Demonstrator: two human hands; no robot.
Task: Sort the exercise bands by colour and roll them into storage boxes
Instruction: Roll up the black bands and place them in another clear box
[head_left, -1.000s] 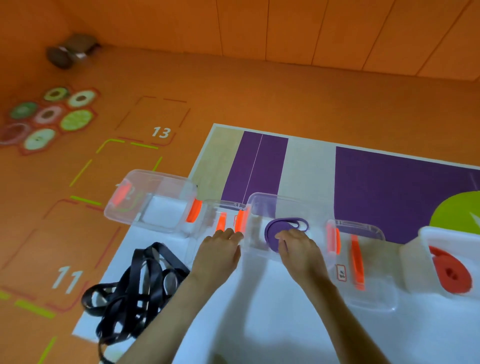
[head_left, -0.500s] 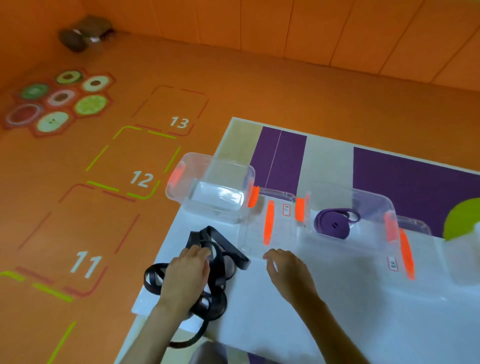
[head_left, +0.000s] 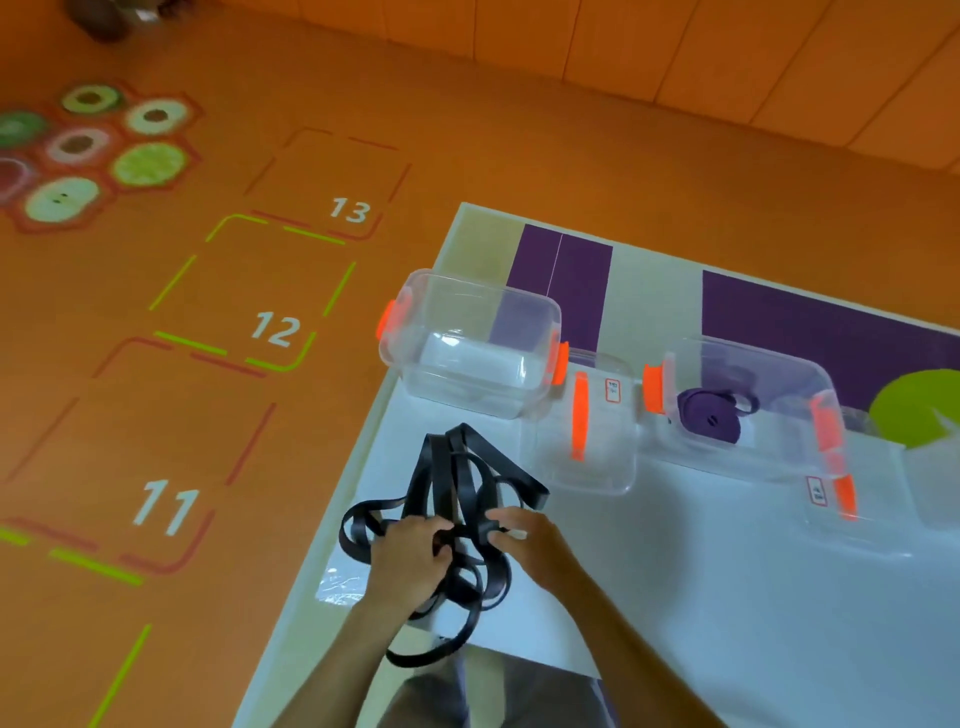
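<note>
Left grip (head_left: 410, 553): fingers curled into the middle of the black bands (head_left: 452, 499), holding a bunch of straps.
Right grip (head_left: 527, 540): fingertips closed on a loop at the tangle's right side, just beside the left grip.
Black bands: one loose knot of many loops at the near left corner of the worktop (head_left: 727, 597). One loop hangs past the near edge.
Purple band (head_left: 709, 415): rolled into a coil and lying inside the right clear box (head_left: 769, 364).
Empty clear box (head_left: 467, 312): orange clips, nothing visible in it. It stands just beyond the black tangle.
Lid (head_left: 605, 457): flat on the worktop between the two boxes.
Change: a second ago both grips were at the purple band's box. Half a second ago the left one had reached the black tangle while the right was spread above the worktop. Now both are in the tangle.
Meaning: purple looks finished and black is the colour in hand.
Next need: probably freeing one strap from the knot before rolling. The empty box is the likely destination.
</note>
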